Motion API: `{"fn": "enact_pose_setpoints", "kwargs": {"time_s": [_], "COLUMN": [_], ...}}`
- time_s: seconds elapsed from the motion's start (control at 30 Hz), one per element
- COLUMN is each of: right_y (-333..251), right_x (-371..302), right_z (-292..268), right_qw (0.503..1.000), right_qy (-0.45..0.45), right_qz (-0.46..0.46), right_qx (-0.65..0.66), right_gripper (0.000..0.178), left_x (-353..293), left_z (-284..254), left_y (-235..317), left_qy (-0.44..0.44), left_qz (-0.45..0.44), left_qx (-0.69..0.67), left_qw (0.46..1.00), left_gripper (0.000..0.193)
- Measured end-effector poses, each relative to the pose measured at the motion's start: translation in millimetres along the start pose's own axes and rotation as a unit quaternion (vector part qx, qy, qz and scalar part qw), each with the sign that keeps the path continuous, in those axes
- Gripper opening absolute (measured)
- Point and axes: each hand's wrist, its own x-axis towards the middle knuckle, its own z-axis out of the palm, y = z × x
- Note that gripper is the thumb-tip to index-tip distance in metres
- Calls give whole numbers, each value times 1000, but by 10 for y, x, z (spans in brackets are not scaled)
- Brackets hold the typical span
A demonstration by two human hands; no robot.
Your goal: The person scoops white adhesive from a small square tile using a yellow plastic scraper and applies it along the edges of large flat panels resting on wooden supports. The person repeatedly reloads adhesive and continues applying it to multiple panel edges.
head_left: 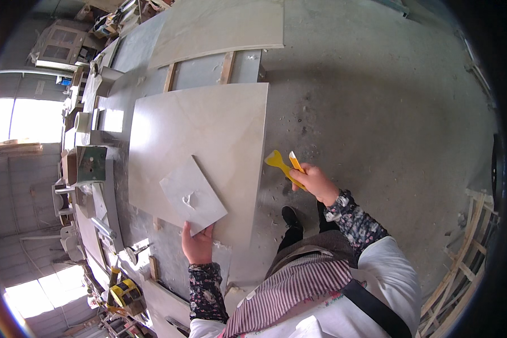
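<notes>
My left hand (197,246) is closed on the near corner of a small pale tile (205,197), its thumb at the edge and some fingers hidden underneath. A dab of white paste (188,199) sits near the middle of that tile. Beneath it lies a large, glossy cream slab (208,124). Off the slab's right edge, over the floor, my right hand (315,183) is closed around a yellow scraper (276,160) with a flared blade. A slim yellow-and-white tool (294,160), which looks like a utility knife, sticks up from the same grip.
Another large slab (225,28) lies beyond, with wooden battens (227,67) showing between the two. Boxes (91,164) and a yellow-and-black container (127,294) stand along the left. Wooden slats (462,270) lean at the lower right. My shoe (290,217) is on the grey floor (377,124).
</notes>
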Motion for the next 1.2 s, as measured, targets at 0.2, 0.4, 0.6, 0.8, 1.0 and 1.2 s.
{"fn": "enact_pose_setpoints", "kwargs": {"time_s": [0.2,0.4,0.6,0.8,1.0,1.2], "right_y": [-238,40,637,511,602,974], "right_x": [219,329,-421,-459,-109,-775], "right_z": [-5,342,490,405,646,772], "right_qw": [992,991,996,993,997,993], "right_qy": [10,-22,-86,-63,-12,-87], "right_qz": [-75,-99,-6,-79,-77,-8], "right_qx": [104,84,1,65,26,-82], "right_gripper": [28,29,26,22,23,24], "left_x": [0,-7,-5,-7,-4,13], "left_z": [25,14,1,22,23,-21], "left_y": [7,-12,10,-3,-4,-2], "left_qy": [22,-8,1,-21,-21,-38], "left_qz": [-7,9,-12,-5,-1,-3], "left_qx": [7,-4,-20,-25,-20,-18], "left_qw": [1000,1000,1000,999,1000,999], "left_gripper": [39,39,38,38,37,38]}}
